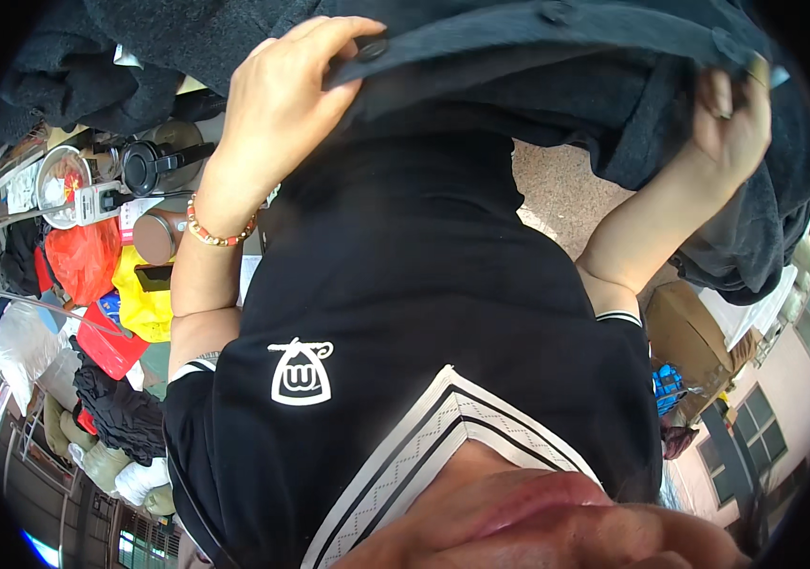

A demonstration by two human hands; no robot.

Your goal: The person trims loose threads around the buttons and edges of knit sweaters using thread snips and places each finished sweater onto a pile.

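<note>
A dark button-up garment [519, 33] is stretched between my hands across the top of the view, its edge strip with dark round buttons bowed upward. My left hand [282, 95] pinches one end of that strip, thumb and fingers closed beside a button. At the other end, my right hand [735, 128] grips the strip with curled fingers; slight blur softens its fingertips. Below the strip, more dark cloth hangs in front of my body and spreads past my right forearm.
Dark fuzzy fabric [82, 81] is heaped at the upper left. Beside my left arm are a white bowl [63, 185], a white power strip [100, 203], an orange plastic bag [82, 258] and a yellow bag [144, 308]. A cardboard box [685, 327] stands at the right.
</note>
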